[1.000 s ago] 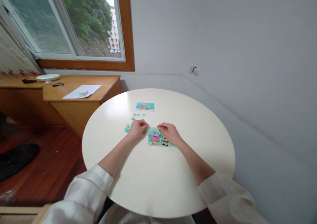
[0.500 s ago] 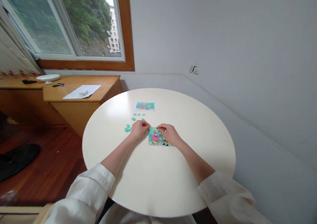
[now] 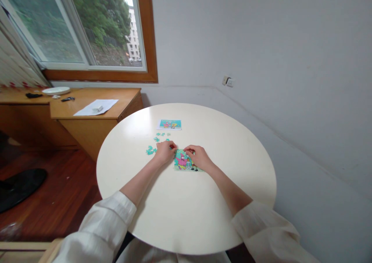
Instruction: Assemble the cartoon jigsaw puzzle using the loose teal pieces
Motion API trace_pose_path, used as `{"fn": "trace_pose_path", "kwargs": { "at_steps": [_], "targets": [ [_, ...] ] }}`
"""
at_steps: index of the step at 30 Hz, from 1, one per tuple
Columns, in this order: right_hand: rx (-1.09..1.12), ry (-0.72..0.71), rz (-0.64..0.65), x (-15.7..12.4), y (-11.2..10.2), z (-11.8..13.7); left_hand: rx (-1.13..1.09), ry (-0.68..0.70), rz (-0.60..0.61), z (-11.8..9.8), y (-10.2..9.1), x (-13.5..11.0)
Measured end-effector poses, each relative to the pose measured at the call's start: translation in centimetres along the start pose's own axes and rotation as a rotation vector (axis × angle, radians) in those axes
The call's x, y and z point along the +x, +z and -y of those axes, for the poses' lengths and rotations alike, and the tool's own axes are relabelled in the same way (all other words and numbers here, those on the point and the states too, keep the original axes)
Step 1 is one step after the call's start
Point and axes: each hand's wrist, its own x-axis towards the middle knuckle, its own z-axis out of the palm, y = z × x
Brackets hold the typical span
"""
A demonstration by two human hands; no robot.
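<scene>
Fingers [image 3: 173, 145] of the left hand [image 3: 164, 152] are drawn together at the far left corner of the partly joined puzzle [image 3: 182, 162]; whether a piece is pinched between them cannot be told. By the right hand [image 3: 201, 157], thumb and fingers are brought close together over the puzzle's far edge, its right part being covered; what is gripped there, if anything, cannot be made out. From both sets of fingertips, the puzzle is found toward the wearer, flat on the round table [image 3: 188, 210], its long axis apparently laid side to side. By the left hand the far left corner is approached more closely than by the right. Loose pieces [image 3: 150, 150] are scattered just left of and beyond the left hand, and a picture card [image 3: 170, 124] is placed farther off.
</scene>
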Motion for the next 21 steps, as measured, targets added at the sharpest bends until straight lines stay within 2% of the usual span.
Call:
{"fn": "trace_pose_path", "kwargs": {
  "at_steps": [16, 21],
  "targets": [
    [0.016, -0.004, -0.004, -0.16, 0.03, 0.17, 0.172, 0.113, -0.001, 0.34, 0.54, 0.15],
    [0.026, -0.009, -0.025, -0.06, -0.2, 0.12, 0.069, 0.044, -0.125, 0.55, -0.23, 0.37]
  ]
}}
